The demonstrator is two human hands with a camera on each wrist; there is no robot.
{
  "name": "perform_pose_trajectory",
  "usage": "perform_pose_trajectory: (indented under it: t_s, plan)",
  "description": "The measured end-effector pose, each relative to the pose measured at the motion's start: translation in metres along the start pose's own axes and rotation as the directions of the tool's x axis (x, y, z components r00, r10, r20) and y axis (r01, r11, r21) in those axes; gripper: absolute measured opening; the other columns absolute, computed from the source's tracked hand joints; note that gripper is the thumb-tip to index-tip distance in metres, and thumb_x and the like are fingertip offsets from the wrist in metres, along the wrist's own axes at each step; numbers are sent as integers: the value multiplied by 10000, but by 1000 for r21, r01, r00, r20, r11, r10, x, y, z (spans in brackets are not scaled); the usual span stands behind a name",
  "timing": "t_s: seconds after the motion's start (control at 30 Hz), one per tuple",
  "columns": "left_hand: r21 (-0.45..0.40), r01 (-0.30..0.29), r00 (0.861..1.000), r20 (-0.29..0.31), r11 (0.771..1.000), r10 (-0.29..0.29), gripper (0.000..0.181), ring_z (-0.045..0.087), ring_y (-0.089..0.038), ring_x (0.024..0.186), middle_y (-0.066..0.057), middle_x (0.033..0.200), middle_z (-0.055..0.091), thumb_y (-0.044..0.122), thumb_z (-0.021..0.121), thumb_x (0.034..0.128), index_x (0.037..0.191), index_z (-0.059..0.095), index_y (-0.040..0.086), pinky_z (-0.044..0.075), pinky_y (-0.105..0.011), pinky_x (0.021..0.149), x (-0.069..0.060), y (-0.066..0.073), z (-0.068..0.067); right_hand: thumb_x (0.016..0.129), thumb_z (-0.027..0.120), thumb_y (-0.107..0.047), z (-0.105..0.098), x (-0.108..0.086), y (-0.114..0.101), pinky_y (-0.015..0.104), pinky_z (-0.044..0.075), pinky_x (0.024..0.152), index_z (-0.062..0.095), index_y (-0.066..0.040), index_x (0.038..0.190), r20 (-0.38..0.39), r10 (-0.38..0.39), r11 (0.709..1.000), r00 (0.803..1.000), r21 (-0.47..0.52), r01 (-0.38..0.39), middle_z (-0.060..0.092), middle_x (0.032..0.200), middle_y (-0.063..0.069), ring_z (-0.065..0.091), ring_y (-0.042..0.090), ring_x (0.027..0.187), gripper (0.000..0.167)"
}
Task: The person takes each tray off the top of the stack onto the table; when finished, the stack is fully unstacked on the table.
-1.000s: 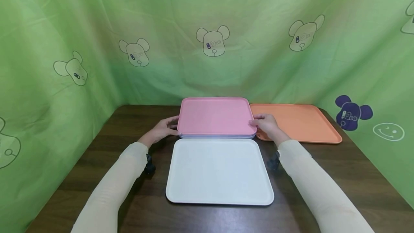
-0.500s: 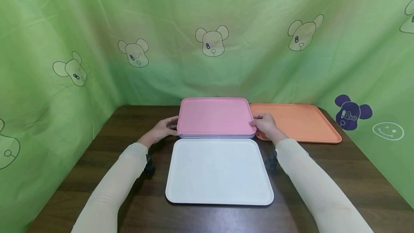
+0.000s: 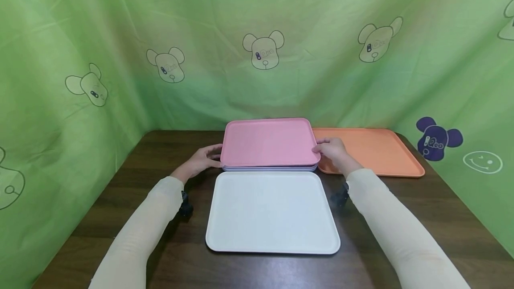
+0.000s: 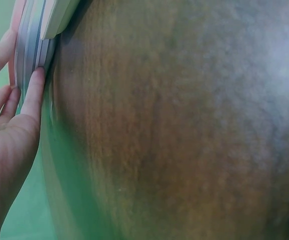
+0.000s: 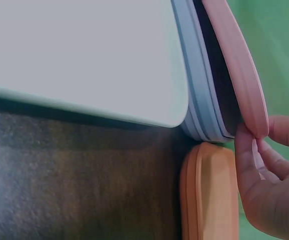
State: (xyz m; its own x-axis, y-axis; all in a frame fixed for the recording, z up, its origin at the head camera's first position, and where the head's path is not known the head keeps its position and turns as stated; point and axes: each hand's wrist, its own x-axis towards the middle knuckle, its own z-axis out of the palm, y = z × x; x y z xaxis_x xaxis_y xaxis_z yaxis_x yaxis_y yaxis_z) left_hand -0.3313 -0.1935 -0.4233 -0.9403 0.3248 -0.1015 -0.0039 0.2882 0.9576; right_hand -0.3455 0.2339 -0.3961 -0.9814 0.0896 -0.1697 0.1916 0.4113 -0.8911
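Note:
A pink tray lies uppermost on a stack of pale blue and lilac trays at the back of the table. My right hand pinches the pink tray's right edge, thumb beneath and fingers on top. That edge is raised, and the right wrist view shows a dark gap between the pink tray and the lilac tray under it. At the stack's left side, my left hand touches the edges with fairly straight fingers. In the left wrist view, the left thumb touches the lower trays' rims.
A white tray lies in front of the stack on the dark wooden table. Orange trays lie at the right, beside the stack, their layered rims visible in the right wrist view. A green patterned curtain surrounds the table's back and sides.
The pink tray's right side has risen off the stack, leaving a gap beneath. My right hand has moved slightly up and right with it. My left hand has stayed in place.

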Motion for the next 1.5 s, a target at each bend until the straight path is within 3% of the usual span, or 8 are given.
perform_pose_trajectory:
  t_s: [0.3, 0.53, 0.73, 1.1, 1.5]
  plan:
    - [2, 15, 1000, -1, 1000, -15, 753, 421, -319, 1331, -129, 1501, 386, 22, 742, 842, 1495, 372, 86, 386, -449, 1050, 2, 0, 0, 919, 593, -74, 1, -3, 2, 270, 502, 784, 505, 125, 1306, -14, -9, 1000, 1000, -19, 8, 525, 1210, 236, 538, 201, 918, 444]
    - [-3, 23, 1000, -4, 1000, -23, 768, 413, -314, 1338, -127, 1512, 370, 11, 745, 837, 1499, 361, 79, 375, -443, 1059, 2, 0, 1, 977, 530, -140, 2, -3, 8, 261, 511, 781, 491, 134, 1311, -41, -102, 994, 994, -53, 99, 537, 1225, 285, 560, 289, 1022, 434]
    - [-17, 17, 1000, -4, 1000, -17, 762, 417, -321, 1334, -140, 1499, 387, -4, 739, 839, 1496, 360, 68, 369, -449, 1063, 2, -3, 0, 979, 517, -158, 0, -2, 14, 230, 504, 738, 530, 144, 1273, -113, -170, 982, 979, -102, 159, 574, 1192, 305, 591, 301, 989, 422]
    - [-1, 21, 999, -25, 1000, -21, 761, 425, -319, 1329, -143, 1491, 398, 21, 745, 844, 1499, 361, 75, 368, -447, 1063, 1, -3, 1, 984, 517, -180, -10, -10, 19, 166, 493, 675, 557, 114, 1274, -207, -124, 992, 970, -34, 120, 583, 1196, 282, 601, 252, 939, 415]
    - [6, 31, 999, -35, 1000, -31, 766, 426, -317, 1328, -143, 1495, 393, 9, 751, 832, 1494, 370, 72, 379, -447, 1055, 1, -3, 0, 999, 503, -285, -45, -33, 26, 142, 460, 685, 523, 92, 1322, -242, -77, 997, 967, 10, 81, 522, 1282, 255, 540, 154, 936, 497]
